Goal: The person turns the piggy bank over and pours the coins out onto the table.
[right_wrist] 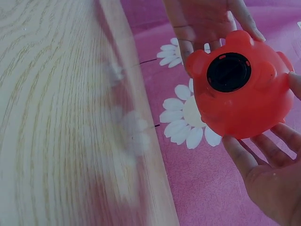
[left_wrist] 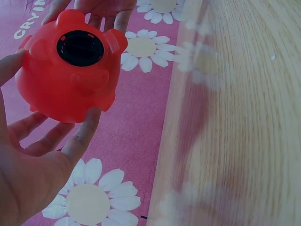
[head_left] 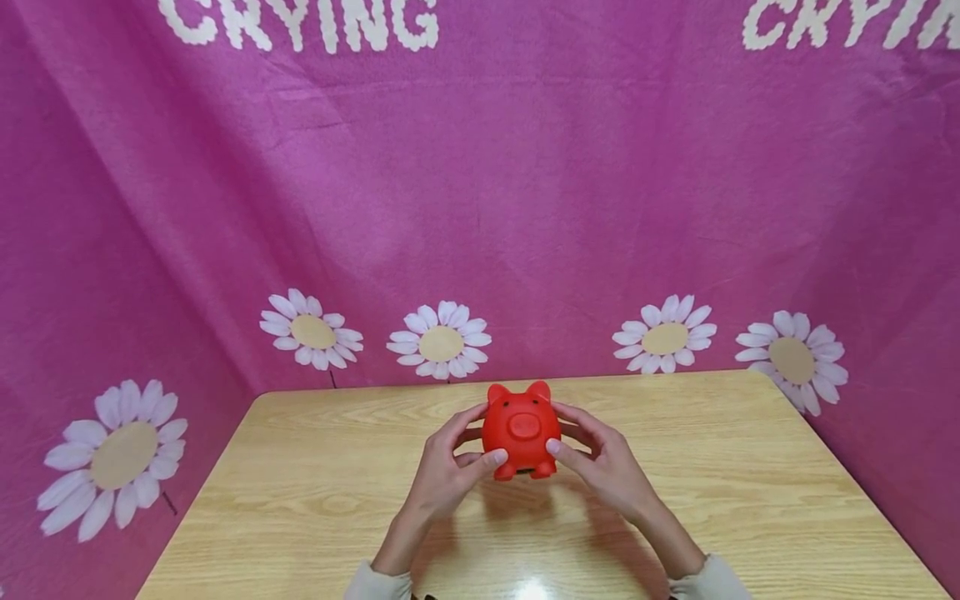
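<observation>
I see the pink daisy-print cloth behind and beside a pale wooden table. Above the table's middle, a red piggy bank is held off the surface, snout toward me; I cannot tell what is inside it. The wrist views show its underside, with a round black plug seated there. My left hand and right hand cup it from either side, fingers curled round its body, thumbs pressed on its front.
</observation>
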Tool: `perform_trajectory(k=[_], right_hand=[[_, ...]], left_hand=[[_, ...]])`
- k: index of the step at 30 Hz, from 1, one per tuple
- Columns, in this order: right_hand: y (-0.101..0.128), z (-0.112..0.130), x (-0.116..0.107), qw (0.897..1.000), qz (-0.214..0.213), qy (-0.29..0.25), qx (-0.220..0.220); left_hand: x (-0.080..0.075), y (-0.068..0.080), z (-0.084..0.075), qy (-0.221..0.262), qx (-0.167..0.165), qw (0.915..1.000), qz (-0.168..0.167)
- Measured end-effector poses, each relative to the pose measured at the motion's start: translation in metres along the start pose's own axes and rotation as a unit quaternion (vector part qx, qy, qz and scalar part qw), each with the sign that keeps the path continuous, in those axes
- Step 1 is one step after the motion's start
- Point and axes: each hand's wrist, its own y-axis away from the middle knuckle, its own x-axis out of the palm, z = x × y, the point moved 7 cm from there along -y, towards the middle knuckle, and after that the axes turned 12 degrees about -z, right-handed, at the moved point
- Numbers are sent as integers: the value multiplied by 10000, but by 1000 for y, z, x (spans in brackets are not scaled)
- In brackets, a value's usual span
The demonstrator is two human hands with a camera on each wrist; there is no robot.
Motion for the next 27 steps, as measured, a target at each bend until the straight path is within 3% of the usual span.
perform_trajectory(k=[4, 11, 19, 27], right_hand=[[0, -1, 0, 10000, -2, 37, -30], [1, -1, 4, 9999, 48, -95, 26], [4, 4, 5, 9996, 118, -219, -167], [5, 6, 8, 9981, 406, -431, -171]], left_hand=[[0, 0, 1, -54, -56, 10000, 5], [-4, 0, 2, -600, -59, 9980, -197], [-5, -2, 3, -453, -219, 9985, -226], [-5, -1, 6, -182, -614, 9978, -177]])
